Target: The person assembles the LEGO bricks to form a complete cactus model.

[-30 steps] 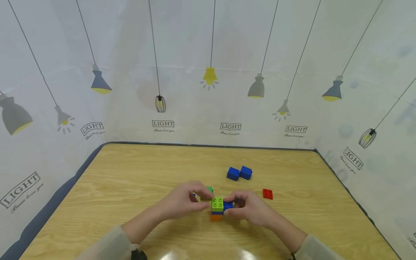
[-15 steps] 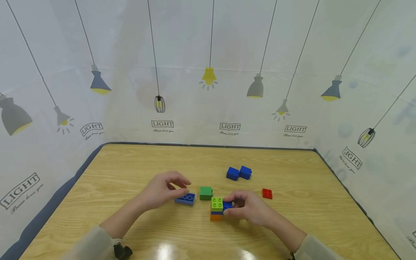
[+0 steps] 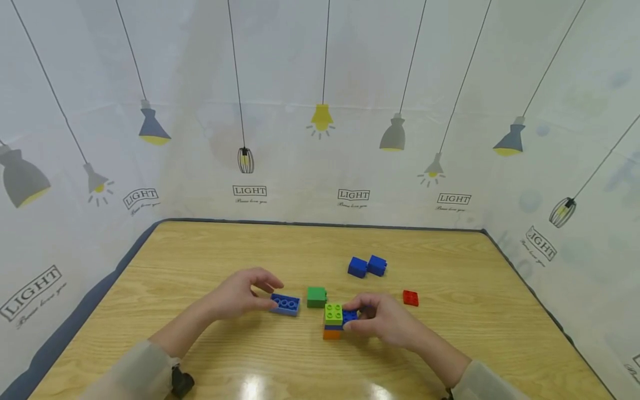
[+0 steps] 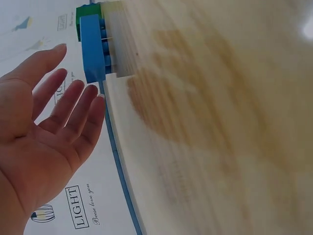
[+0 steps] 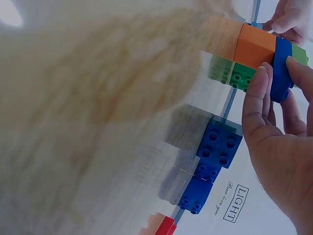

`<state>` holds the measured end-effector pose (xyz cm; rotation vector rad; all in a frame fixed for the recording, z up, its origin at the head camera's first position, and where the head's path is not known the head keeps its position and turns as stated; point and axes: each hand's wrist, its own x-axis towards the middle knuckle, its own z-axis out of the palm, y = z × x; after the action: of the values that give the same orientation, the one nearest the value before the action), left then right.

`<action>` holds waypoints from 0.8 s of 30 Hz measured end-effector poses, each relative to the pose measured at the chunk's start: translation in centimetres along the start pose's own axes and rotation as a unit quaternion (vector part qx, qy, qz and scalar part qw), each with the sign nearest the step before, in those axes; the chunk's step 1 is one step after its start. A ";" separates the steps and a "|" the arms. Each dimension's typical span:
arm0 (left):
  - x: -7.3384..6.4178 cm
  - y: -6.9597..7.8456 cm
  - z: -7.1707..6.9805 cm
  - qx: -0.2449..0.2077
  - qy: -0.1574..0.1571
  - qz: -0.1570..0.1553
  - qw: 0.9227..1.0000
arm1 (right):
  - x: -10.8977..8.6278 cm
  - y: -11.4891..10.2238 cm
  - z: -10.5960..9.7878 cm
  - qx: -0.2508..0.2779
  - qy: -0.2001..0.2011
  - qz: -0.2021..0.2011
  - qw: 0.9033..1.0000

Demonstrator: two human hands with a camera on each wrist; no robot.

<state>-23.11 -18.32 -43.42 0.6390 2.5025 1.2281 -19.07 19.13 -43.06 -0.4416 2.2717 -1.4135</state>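
In the head view, a small stack stands at the table's front middle: an orange brick (image 3: 331, 334) at the bottom, a flat blue brick (image 3: 350, 316) above it, a lime green brick (image 3: 333, 314) on top. My right hand (image 3: 387, 321) pinches the end of the flat blue brick that juts out to the right. My left hand (image 3: 240, 295) hovers at the left end of a long blue brick (image 3: 285, 305), fingers loosely bent and holding nothing. That long brick lies upside down, rings showing. The left wrist view shows the hand's fingers (image 4: 73, 110) apart from the blue brick (image 4: 93, 49).
A green brick (image 3: 316, 297) lies on its side between the long blue brick and the stack. Farther back are two blue bricks (image 3: 357, 267) close together. A flat red brick (image 3: 410, 298) lies to the right. The wooden table (image 3: 225, 250) ends at a printed cloth backdrop (image 3: 300, 166).
My left hand has left the stack and moved left to the long blue brick, uncovering it and the green brick. The right hand has stayed on the stack.
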 end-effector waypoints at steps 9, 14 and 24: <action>1.0 -0.7 0.3 0.025 -0.031 -0.020 0.999 | 0.0 0.1 0.0 -0.004 0.002 -0.003 1.000; 1.0 -0.7 0.2 0.035 -0.039 -0.024 0.998 | 0.0 0.1 0.0 -0.004 0.001 -0.005 1.000; 1.0 -0.6 0.2 0.037 -0.044 -0.032 0.998 | 0.1 0.1 0.0 -0.001 0.001 -0.003 1.000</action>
<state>-24.06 -18.06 -44.09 0.6116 2.4838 1.0661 -19.12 19.15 -43.19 -0.4482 2.2754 -1.4134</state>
